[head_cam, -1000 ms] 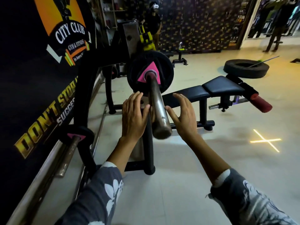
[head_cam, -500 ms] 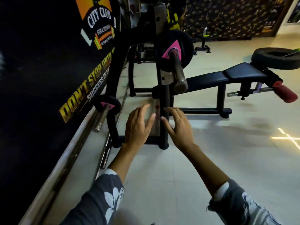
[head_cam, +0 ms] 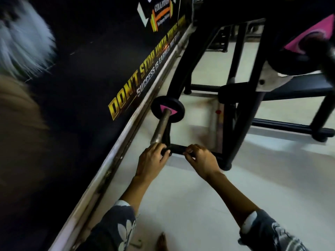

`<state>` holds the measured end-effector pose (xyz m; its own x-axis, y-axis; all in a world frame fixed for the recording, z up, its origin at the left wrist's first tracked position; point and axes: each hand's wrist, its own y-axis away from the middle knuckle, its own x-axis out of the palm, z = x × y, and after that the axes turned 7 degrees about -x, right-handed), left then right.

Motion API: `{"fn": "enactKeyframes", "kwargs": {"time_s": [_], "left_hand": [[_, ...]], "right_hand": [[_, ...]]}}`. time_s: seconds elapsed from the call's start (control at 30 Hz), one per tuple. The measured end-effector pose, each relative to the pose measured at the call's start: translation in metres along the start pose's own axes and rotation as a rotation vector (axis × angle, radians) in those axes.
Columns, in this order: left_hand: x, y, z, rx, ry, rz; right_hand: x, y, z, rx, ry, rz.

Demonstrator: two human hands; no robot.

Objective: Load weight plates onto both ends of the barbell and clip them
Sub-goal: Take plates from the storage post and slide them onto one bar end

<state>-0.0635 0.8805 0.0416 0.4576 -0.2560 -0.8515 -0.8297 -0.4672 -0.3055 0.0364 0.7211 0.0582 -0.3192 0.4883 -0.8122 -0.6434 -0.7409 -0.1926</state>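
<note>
Both hands are down low at about six o'clock from the middle of my view, fingers curled around something dark at the foot of the rack; I cannot tell for sure whether it is a separate item or the black base bar (head_cam: pixel 178 149) of the frame itself. My left hand (head_cam: pixel 151 162) is curled at the bar's left end, just below the tip of a bare steel storage peg (head_cam: pixel 161 126), and my right hand (head_cam: pixel 202 160) is curled just beside it toward three o'clock, the two hands near each other but not touching. Up the peg at about twelve o'clock from my left hand sits a small black weight plate (head_cam: pixel 167 109) with a pink triangle at its hub. At the far two o'clock corner a larger black weight plate with a pink patch (head_cam: pixel 306 42) sits on the blurred barbell end (head_cam: pixel 330 57), well apart from my hands. Under it the black rack upright (head_cam: pixel 241 124) runs down to the floor, and a black bench pad (head_cam: pixel 297 86) stretches toward three o'clock. Along the nine o'clock side stands a dark wall banner (head_cam: pixel 137 84) with gold lettering. Floral-print sleeves (head_cam: pixel 119 229) cover my forearms near the bottom edge.
</note>
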Motion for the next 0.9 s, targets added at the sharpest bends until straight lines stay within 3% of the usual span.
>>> {"fn": "enactKeyframes", "kwargs": {"time_s": [0.17,0.27,0.47,0.57,0.7,0.8,0.9], "left_hand": [[0.025,-0.080,0.086,-0.152,0.098,0.092],[0.058,-0.126,0.126,-0.351,0.263,0.074],[0.174,-0.223,0.210,-0.613,0.584,0.023],[0.223,-0.268,0.237,-0.613,0.674,0.034],[0.254,-0.318,0.249,-0.502,0.911,0.161],[0.250,-0.351,0.247,-0.386,0.927,0.032],[0.238,-0.379,0.241,-0.263,0.910,0.016]], "right_hand": [[0.054,-0.106,-0.008,0.122,-0.052,0.020],[0.078,-0.157,-0.034,0.208,-0.098,0.005],[0.143,-0.252,-0.127,0.340,-0.137,-0.267],[0.174,-0.301,-0.164,0.372,-0.128,-0.344],[0.196,-0.349,-0.196,0.352,-0.547,-0.430],[0.195,-0.366,-0.209,0.284,-0.656,-0.455],[0.199,-0.370,-0.205,0.263,-0.696,-0.517]]}}
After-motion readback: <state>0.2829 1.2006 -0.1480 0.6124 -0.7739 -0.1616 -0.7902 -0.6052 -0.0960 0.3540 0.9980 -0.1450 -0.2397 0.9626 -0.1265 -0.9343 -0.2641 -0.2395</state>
